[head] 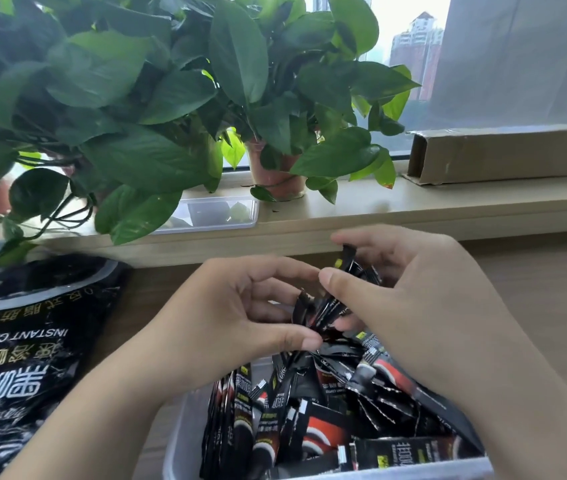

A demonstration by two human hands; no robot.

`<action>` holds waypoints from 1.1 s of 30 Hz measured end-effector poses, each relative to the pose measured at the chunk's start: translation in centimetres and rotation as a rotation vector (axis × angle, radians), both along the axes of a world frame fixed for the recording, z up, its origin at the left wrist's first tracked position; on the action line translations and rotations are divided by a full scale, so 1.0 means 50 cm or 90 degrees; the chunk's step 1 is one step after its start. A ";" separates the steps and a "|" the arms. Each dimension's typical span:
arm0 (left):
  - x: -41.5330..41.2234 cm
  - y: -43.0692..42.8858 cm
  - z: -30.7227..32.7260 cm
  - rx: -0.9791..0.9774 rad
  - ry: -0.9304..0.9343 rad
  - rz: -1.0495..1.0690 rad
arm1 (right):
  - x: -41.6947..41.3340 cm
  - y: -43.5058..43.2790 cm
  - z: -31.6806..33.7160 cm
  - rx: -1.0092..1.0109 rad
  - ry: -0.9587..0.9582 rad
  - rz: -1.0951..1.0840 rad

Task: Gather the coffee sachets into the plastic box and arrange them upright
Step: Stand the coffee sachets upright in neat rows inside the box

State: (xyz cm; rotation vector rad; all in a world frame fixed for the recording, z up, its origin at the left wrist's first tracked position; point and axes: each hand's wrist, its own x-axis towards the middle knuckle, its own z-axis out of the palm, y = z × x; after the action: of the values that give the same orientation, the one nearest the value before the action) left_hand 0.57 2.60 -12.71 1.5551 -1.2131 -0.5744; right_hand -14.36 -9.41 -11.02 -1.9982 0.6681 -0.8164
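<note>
Looking down, we are seeing the plastic box (176, 445) nearest us, crowded with coffee sachets (309, 417) leaning at mixed angles. They are seeming light, thin and slick, likely to fan apart, so we are judging a pinch across the middle best. Just above, our left hand (226, 317) and right hand (413, 306) are both pinching a small bundle (323, 313), fingers (292, 336) curled closely round it.
</note>
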 end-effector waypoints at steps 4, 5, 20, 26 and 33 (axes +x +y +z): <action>-0.002 -0.001 -0.003 -0.007 0.027 -0.013 | 0.006 0.017 -0.013 -0.008 0.026 0.003; -0.001 -0.001 -0.003 -0.009 0.040 -0.015 | 0.008 0.021 -0.014 -0.027 0.038 0.009; 0.007 -0.005 0.014 -0.143 0.191 0.067 | 0.013 0.032 -0.020 -0.134 -0.031 0.096; 0.018 -0.006 0.018 -0.185 0.271 0.139 | 0.007 0.038 -0.006 -0.272 0.097 0.175; 0.025 -0.003 0.017 -0.213 0.335 0.158 | 0.014 0.040 -0.024 -0.339 0.017 0.110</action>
State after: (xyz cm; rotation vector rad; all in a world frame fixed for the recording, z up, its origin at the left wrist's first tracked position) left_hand 1.81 2.45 -11.87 1.1485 -0.6634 -0.5386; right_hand -13.67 -7.43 -12.23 -2.5049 0.3003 -0.9303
